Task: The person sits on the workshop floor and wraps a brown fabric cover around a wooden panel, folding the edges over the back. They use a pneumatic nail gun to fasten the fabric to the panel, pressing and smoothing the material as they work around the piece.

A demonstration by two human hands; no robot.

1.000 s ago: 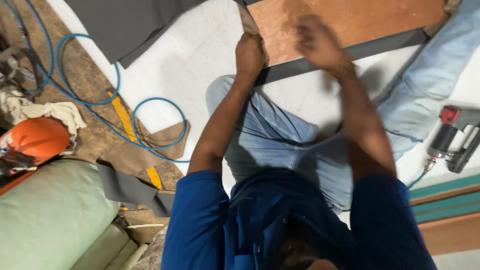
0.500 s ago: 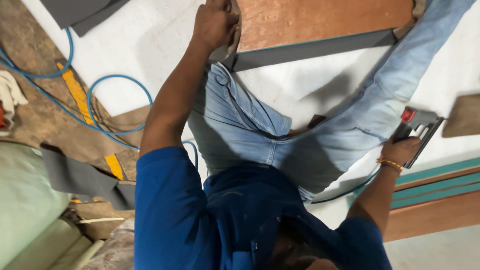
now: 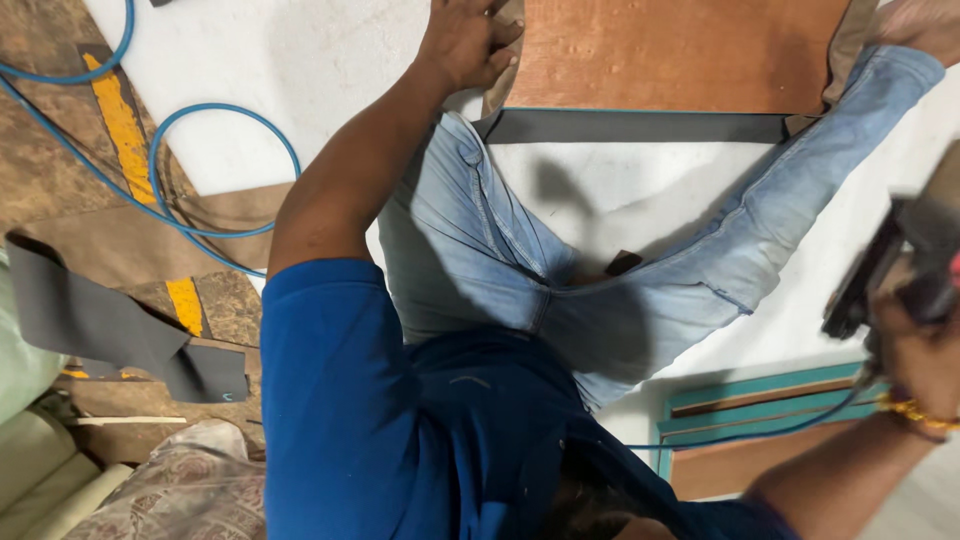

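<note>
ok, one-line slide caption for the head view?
Left hand presses the wooden panel on the floor; right hand grips a blurred power tool.

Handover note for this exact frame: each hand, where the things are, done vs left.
Left hand: pressed on the near left corner of the wooden board, by the dark fabric strip along its near edge.
Right hand: gripping a blurred power tool, lifted off the floor, apart from the board; blue hose lies at left.
Done: strip laid along the edge.
Left: tool has not reached the strip; fastening cannot be told.
</note>
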